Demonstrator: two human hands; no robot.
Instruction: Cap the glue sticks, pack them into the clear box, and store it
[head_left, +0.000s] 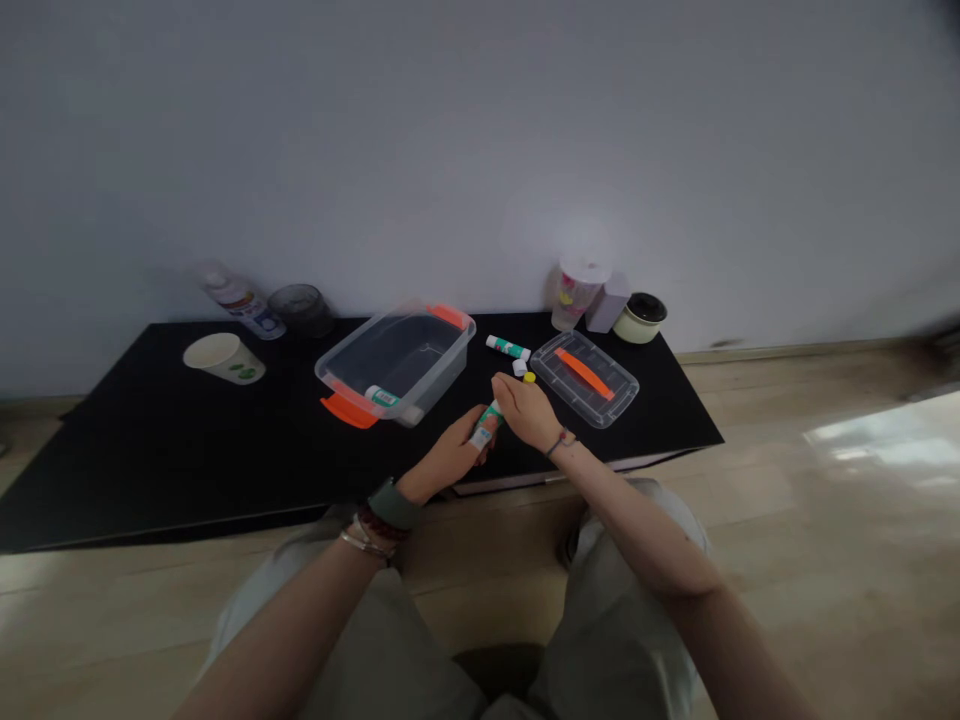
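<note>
Fingers of the left hand [454,452] curl closely around a green-and-white glue stick [485,424], a narrow grip that holds it tilted above the black table [187,450]. The right hand [526,412] comes in from the other side, its fingertips [499,390] closing on the stick's upper end. They hide that end, so I cannot tell whether a cap is on it. Both hands are on this one stick, and its label shows below the right fingers.

Just beyond the held stick lie a small white cap [519,367] and a small yellow round piece [529,377], almost touching each other. A second glue stick [508,347] lies a little farther out. To the right of the held stick rests a clear lid [626,385] with an orange strip [584,373] across it. To its left stands a clear plastic bin [442,375] with orange handles, and a third glue stick [382,397] lies inside against the near wall. Well left of the held stick, a paper cup [223,357] lies on its side.
</note>
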